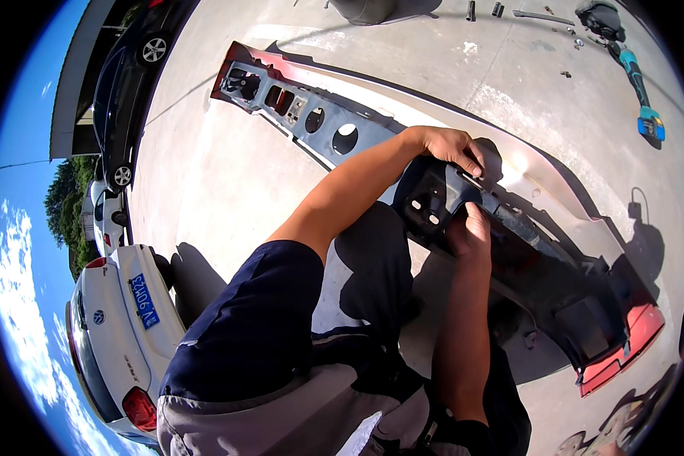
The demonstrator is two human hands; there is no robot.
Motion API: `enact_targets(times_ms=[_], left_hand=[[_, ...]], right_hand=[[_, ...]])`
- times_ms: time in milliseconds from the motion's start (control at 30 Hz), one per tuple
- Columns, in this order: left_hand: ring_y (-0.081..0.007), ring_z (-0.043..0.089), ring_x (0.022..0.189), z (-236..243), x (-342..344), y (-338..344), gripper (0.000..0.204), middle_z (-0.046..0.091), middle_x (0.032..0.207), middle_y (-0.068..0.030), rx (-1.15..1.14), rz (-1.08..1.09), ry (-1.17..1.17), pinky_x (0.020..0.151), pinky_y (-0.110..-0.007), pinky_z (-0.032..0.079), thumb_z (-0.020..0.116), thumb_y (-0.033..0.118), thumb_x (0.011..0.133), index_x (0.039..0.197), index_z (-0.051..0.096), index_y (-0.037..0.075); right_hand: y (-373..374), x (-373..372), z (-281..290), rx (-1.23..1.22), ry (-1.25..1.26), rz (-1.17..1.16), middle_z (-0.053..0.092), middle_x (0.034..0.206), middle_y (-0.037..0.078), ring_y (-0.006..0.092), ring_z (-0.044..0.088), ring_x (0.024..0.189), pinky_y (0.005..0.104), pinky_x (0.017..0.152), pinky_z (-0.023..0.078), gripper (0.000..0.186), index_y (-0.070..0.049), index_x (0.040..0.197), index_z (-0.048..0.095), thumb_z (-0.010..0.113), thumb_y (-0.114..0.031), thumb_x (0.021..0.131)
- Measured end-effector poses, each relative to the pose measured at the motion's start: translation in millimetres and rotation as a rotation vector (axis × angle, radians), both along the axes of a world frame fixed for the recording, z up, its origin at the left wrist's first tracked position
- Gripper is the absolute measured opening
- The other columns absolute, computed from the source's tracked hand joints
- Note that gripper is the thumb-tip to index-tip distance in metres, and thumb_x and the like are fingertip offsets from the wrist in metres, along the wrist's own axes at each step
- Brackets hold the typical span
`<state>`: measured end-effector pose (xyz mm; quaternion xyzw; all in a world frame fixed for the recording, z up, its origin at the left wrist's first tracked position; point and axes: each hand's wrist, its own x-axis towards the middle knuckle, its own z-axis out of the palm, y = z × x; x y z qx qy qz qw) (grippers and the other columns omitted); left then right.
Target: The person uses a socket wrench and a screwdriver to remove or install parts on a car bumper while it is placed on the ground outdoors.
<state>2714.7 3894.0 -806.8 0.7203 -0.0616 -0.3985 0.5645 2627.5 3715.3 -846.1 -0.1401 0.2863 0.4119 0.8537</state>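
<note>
A long car bumper (pixel 403 99), red outside with a grey and black inner side, lies across the ground in front of me, running from far left to near right. My left hand (pixel 452 150) reaches over its middle, fingers curled down onto the black inner part (pixel 425 205) beside a small pale slot. Just nearer to me, my right hand (pixel 471 229) is closed around the edge of that same dark part, thumb on top. The palm-side fingers of the right hand are hidden. Whether a small piece sits under the left fingertips cannot be made out.
A teal cordless power tool (pixel 637 87) lies at the far right, near a black pouch-like object (pixel 600 21), a metal bar (pixel 543 16) and dark sockets (pixel 471 11). A white car (pixel 121 319) stands at left, a dark car (pixel 121 99) beyond it. My knee (pixel 376 251) is beside the bumper.
</note>
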Motion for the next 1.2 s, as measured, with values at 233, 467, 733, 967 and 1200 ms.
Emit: enact_targets(times_ms=[233, 467, 733, 967, 1200], left_hand=[[-0.015, 0.06, 0.086, -4.5, -1.0, -4.2, 0.041, 0.067, 0.086, -0.0059, 0.148, -0.05, -0.164, 0.078, -0.031, 0.047, 0.068, 0.041, 0.089, 0.1, 0.068, 0.001], [-0.0271, 0.062, 0.089, -4.8, -5.7, -10.5, 0.053, 0.067, 0.094, -0.0163, 0.281, -0.072, -0.328, 0.08, -0.039, 0.047, 0.06, 0.05, 0.092, 0.109, 0.063, 0.0], [-0.0314, 0.061, 0.083, 5.9, -9.9, -12.9, 0.048, 0.065, 0.089, -0.0208, 0.427, -0.067, -0.352, 0.075, -0.041, 0.045, 0.059, 0.046, 0.093, 0.104, 0.061, -0.001], [-0.0153, 0.063, 0.079, 17.3, -16.1, -16.0, 0.04, 0.067, 0.086, -0.0081, -0.081, 0.217, -0.192, 0.071, -0.031, 0.048, 0.058, 0.039, 0.096, 0.099, 0.059, -0.001], [-0.0093, 0.058, 0.076, 15.8, -15.6, -9.2, 0.027, 0.068, 0.087, -0.0036, -0.115, 0.475, -0.197, 0.072, -0.026, 0.047, 0.062, 0.03, 0.096, 0.095, 0.061, 0.003]], right_hand=[[-35.9, 13.2, -13.2, -0.691, -0.658, 0.614, 0.067, 0.099, 0.008, 0.0183, 0.066, 0.087, 0.0334, 0.076, 0.054, 0.021, -0.001, 0.113, 0.059, 0.054, -0.011, 0.094], [-71.1, 4.3, -38.6, -0.711, -1.05, 0.664, 0.067, 0.102, 0.017, 0.0259, 0.064, 0.097, 0.0361, 0.088, 0.046, 0.03, 0.002, 0.111, 0.061, 0.057, -0.014, 0.086], [-67.5, 9.0, 4.5, -0.847, -1.081, 0.711, 0.067, 0.094, 0.014, 0.0203, 0.063, 0.086, 0.034, 0.083, 0.047, 0.023, 0.001, 0.106, 0.062, 0.059, -0.015, 0.089], [-69.3, 7.0, 3.4, -0.907, -1.113, 0.689, 0.067, 0.093, 0.012, 0.0189, 0.062, 0.086, 0.0323, 0.083, 0.047, 0.019, 0.001, 0.101, 0.061, 0.06, -0.014, 0.089], [-73.8, 17.9, 33.8, -0.614, -1.147, 0.658, 0.061, 0.086, 0.005, 0.0107, 0.054, 0.076, 0.0264, 0.074, 0.046, 0.014, 0.001, 0.1, 0.058, 0.063, -0.007, 0.091]])
